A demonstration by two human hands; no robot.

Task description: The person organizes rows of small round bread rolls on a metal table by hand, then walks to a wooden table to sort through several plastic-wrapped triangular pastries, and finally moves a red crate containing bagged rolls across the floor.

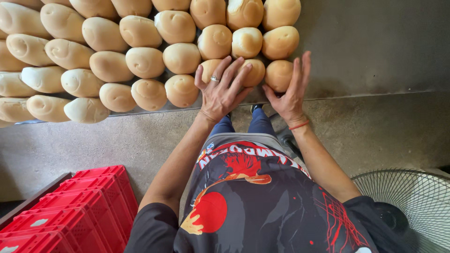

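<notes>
Dough rolls [279, 75], pale and smooth, ran off-frame at 10 o'clock; our left hand [224, 89] lay spread on two, right hand [289, 89] cupped one open-fingered.

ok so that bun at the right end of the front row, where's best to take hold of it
Probably by its two rounded sides, coming from the near table edge. The end bun has open table on its right, where the right hand already cups it. The left hand rests flat on the neighbouring bun, which crowds that side.

Silver ring on left hand [222, 92] finger, thin red band at right hand [289, 91] wrist, black short-sleeved shirt with red-orange graphic print lower centre, blue jeans
</notes>
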